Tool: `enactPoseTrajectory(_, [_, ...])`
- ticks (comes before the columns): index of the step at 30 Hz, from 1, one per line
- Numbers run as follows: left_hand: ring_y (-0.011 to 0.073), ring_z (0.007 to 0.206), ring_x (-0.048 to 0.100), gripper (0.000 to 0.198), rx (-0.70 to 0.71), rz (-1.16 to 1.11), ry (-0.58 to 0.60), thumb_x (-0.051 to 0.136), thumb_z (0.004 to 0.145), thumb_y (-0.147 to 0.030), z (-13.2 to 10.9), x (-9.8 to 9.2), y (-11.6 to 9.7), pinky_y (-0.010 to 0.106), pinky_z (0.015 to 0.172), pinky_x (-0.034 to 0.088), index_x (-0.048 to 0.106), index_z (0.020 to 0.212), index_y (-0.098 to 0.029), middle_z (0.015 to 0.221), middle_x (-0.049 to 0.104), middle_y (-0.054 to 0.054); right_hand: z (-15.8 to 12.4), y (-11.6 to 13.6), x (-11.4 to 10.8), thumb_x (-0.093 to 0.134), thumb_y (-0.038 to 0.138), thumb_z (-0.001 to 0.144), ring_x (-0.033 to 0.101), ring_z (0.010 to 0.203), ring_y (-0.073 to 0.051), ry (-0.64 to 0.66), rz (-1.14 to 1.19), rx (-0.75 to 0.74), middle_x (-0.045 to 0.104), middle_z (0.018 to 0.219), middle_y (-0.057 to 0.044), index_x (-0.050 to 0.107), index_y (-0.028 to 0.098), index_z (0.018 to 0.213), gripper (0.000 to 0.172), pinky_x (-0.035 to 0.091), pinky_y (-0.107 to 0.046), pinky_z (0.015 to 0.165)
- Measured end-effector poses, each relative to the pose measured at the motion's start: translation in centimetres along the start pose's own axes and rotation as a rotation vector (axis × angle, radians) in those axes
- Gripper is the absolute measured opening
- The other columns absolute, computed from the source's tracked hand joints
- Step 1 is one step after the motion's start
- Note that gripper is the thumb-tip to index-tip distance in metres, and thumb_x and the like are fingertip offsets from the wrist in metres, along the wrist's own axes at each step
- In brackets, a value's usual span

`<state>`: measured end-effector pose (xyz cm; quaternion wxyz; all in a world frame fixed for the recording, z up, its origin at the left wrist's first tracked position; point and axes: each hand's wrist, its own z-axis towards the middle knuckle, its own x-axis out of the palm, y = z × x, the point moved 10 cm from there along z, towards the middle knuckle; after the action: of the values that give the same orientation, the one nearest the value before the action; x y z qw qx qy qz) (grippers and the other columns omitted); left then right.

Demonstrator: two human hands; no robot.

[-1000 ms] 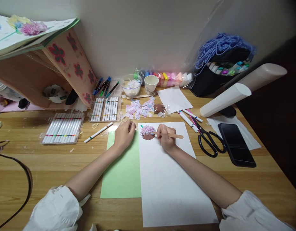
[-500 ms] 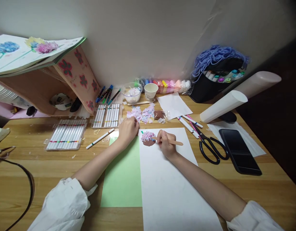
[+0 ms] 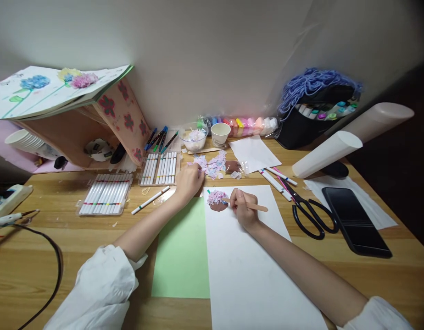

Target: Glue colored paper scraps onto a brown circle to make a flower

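My right hand (image 3: 245,208) grips a wooden craft stick (image 3: 260,207), its far end at a small picture of pink-purple scraps (image 3: 217,197) over a brown shape (image 3: 219,207). This picture sits near the top left of the white sheet (image 3: 253,270). With fingers curled closed, my left hand (image 3: 189,183) is at the edge of a pile of torn pastel paper scraps (image 3: 214,164). What its fingertips hold, if anything, is hidden. Beneath my left wrist lies a green sheet (image 3: 182,256). Right of the pile is a brown piece (image 3: 232,167) in clear wrap.
Marker cases (image 3: 105,195) and a loose marker (image 3: 150,200) lie left. Behind are a glass bowl (image 3: 194,140) and a paper cup (image 3: 220,134). Black scissors (image 3: 310,213), a phone (image 3: 356,222) and a white roll (image 3: 327,155) are right. A decorated box (image 3: 125,119) stands back left.
The view has shifted, so everything appears slightly further right. My left hand has moved a little toward the scrap pile. My right hand still holds the craft stick at the small picture.
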<state>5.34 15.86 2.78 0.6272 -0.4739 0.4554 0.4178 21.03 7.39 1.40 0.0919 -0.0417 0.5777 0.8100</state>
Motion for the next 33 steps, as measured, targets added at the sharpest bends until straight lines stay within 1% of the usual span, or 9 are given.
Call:
enactPoseTrajectory(4, [0.0227, 0.088, 0.06, 0.021, -0.012, 0.008, -0.011, 0.044, 0.089, -0.029, 0.4, -0.4, 0.1, 0.03, 0.067, 0.04, 0.062, 0.085, -0.018, 0.085, 0.068, 0.008, 0.0, 0.1, 0.0, 0.029, 0.038, 0.097, 0.037, 0.04, -0.01, -0.005, -0.004, -0.018, 0.039, 0.046, 0.004, 0.045, 0.02, 0.053, 0.05, 0.031, -0.027, 0.046])
enactPoseTrajectory(9, [0.0216, 0.082, 0.061, 0.022, -0.028, -0.058, -0.036, 0.042, 0.09, -0.031, -0.1, -1.2, 0.9, 0.03, 0.067, 0.041, 0.061, 0.09, -0.019, 0.085, 0.068, 0.006, 0.1, 0.3, -0.1, 0.029, 0.036, 0.097, 0.037, 0.04, -0.009, -0.017, 0.018, -0.026, 0.039, 0.047, 0.003, 0.044, 0.02, 0.052, 0.05, 0.031, -0.027, 0.046])
enactPoseTrajectory(15, [0.0246, 0.089, 0.061, 0.019, 0.042, -0.04, 0.016, 0.052, 0.084, -0.034, 0.1, -0.5, 0.2, 0.03, 0.067, 0.041, 0.064, 0.093, -0.02, 0.085, 0.069, 0.006, 0.0, 0.0, -0.1, 0.03, 0.036, 0.097, 0.037, 0.041, -0.01, -0.013, 0.022, -0.013, 0.04, 0.047, 0.003, 0.045, 0.02, 0.053, 0.049, 0.032, -0.027, 0.047])
enactPoseTrajectory(20, [0.0228, 0.085, 0.061, 0.02, 0.044, -0.072, 0.015, 0.049, 0.085, -0.03, 0.5, -0.1, 0.2, 0.029, 0.067, 0.04, 0.065, 0.086, -0.02, 0.084, 0.069, 0.006, 0.1, 0.0, 0.0, 0.03, 0.036, 0.097, 0.037, 0.04, -0.009, -0.011, 0.04, -0.006, 0.039, 0.047, 0.003, 0.046, 0.02, 0.053, 0.05, 0.031, -0.026, 0.046])
enactPoseTrajectory(24, [0.0196, 0.075, 0.06, 0.021, -0.022, -0.195, -0.026, 0.049, 0.084, -0.032, 0.2, -0.8, 1.2, 0.027, 0.062, 0.037, 0.067, 0.086, -0.021, 0.077, 0.068, 0.004, 0.2, 0.1, -0.1, 0.03, 0.037, 0.097, 0.037, 0.04, -0.009, -0.02, 0.044, -0.004, 0.039, 0.046, 0.003, 0.045, 0.02, 0.052, 0.05, 0.031, -0.026, 0.045])
enactPoseTrajectory(27, [0.0159, 0.064, 0.057, 0.022, -0.1, -0.364, -0.03, 0.049, 0.082, -0.033, -0.2, -1.1, 2.2, 0.024, 0.056, 0.033, 0.067, 0.084, -0.02, 0.067, 0.064, 0.001, 0.2, 0.0, -0.1, 0.029, 0.039, 0.097, 0.037, 0.04, -0.01, -0.025, 0.05, 0.008, 0.039, 0.046, 0.003, 0.045, 0.02, 0.053, 0.051, 0.031, -0.027, 0.045])
enactPoseTrajectory(29, [0.0142, 0.06, 0.055, 0.024, -0.158, -0.479, -0.026, 0.05, 0.08, -0.035, -0.4, -0.9, 2.9, 0.023, 0.055, 0.033, 0.067, 0.08, -0.018, 0.061, 0.061, 0.0, 0.2, 0.0, -0.2, 0.029, 0.04, 0.096, 0.037, 0.04, -0.01, -0.029, 0.054, 0.018, 0.04, 0.047, 0.003, 0.045, 0.02, 0.053, 0.051, 0.031, -0.027, 0.044])
enactPoseTrajectory(31, [0.0135, 0.058, 0.054, 0.026, -0.212, -0.562, 0.011, 0.05, 0.079, -0.037, -0.5, -0.3, 3.5, 0.023, 0.055, 0.034, 0.066, 0.077, -0.017, 0.059, 0.06, -0.001, 0.3, -0.2, -0.2, 0.029, 0.042, 0.096, 0.038, 0.041, -0.01, -0.032, 0.05, 0.036, 0.04, 0.048, 0.003, 0.045, 0.02, 0.053, 0.051, 0.031, -0.027, 0.044])
enactPoseTrajectory(33, [0.0134, 0.056, 0.055, 0.028, -0.245, -0.601, 0.086, 0.049, 0.08, -0.039, -0.6, 0.7, 3.8, 0.023, 0.054, 0.035, 0.064, 0.076, -0.016, 0.06, 0.061, 0.0, 0.3, -0.3, -0.2, 0.03, 0.044, 0.095, 0.038, 0.041, -0.011, -0.033, 0.045, 0.059, 0.041, 0.047, 0.002, 0.046, 0.021, 0.053, 0.051, 0.031, -0.027, 0.044])
